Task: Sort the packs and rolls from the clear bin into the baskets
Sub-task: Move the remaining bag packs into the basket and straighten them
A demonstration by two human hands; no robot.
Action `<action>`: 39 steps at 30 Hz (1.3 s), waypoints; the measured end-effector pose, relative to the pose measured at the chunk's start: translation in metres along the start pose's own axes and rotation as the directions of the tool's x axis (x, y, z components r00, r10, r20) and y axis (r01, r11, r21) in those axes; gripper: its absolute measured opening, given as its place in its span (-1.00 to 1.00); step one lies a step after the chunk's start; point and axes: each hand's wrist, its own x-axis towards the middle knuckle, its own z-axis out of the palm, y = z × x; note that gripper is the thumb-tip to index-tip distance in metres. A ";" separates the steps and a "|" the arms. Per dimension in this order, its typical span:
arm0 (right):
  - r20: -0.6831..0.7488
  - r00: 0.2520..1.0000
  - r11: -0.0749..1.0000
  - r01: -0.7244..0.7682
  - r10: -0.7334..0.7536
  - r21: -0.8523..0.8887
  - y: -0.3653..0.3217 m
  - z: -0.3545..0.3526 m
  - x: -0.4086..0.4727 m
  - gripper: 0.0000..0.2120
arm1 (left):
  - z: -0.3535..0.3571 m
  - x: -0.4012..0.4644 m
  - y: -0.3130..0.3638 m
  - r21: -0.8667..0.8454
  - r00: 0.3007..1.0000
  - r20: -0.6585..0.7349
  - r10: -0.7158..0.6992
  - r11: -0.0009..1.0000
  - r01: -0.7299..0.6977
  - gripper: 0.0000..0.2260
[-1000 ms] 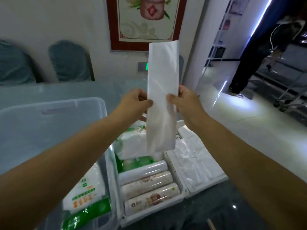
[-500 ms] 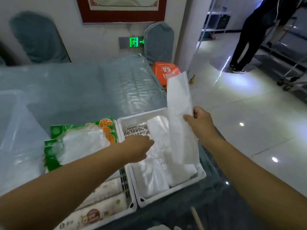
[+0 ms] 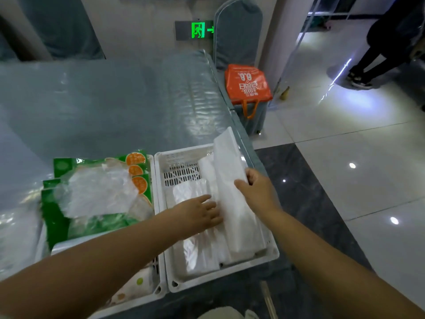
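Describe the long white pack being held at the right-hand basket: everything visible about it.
The long white pack is a flat, narrow, plain white packet with a slightly glossy plastic-looking wrap and no visible print. It stands tilted on its long edge along the right side of the white slotted basket, its far end sticking up past the rim. The right hand grips its upper edge; the left hand lies flat against its left face. Similar white packs lie beside it.

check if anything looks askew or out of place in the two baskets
One thing: the long white pack in the right hand stands tilted on edge in the right basket, its top poking above the rim, while the packs under the left hand lie flat.
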 end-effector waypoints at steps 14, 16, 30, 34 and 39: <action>0.180 0.976 0.959 0.161 -0.120 -0.233 0.034 0.057 -0.009 -0.78 | 0.000 -0.017 0.004 -0.038 0.991 -0.091 -0.102 0.994 0.099 -0.83; 0.208 0.961 0.924 0.240 -0.182 -0.298 0.036 0.058 -0.011 -0.72 | -0.002 -0.016 0.004 -0.031 0.992 -0.080 -0.095 0.995 0.092 -0.82; 0.105 0.985 0.770 0.173 -0.137 -0.614 0.040 0.036 -0.027 -0.72 | 0.006 -0.016 0.005 -0.023 0.994 -0.065 -0.084 0.996 0.083 -0.64; 0.065 0.996 0.879 0.080 -0.056 -0.470 0.035 0.041 -0.028 -0.65 | 0.008 -0.014 0.006 -0.017 0.990 -0.080 -0.116 0.993 0.115 -0.62; 0.041 0.995 0.849 0.095 -0.087 -0.519 0.034 0.039 -0.027 -0.73 | 0.019 -0.009 0.002 -0.118 0.984 0.012 -0.175 0.977 0.175 -0.47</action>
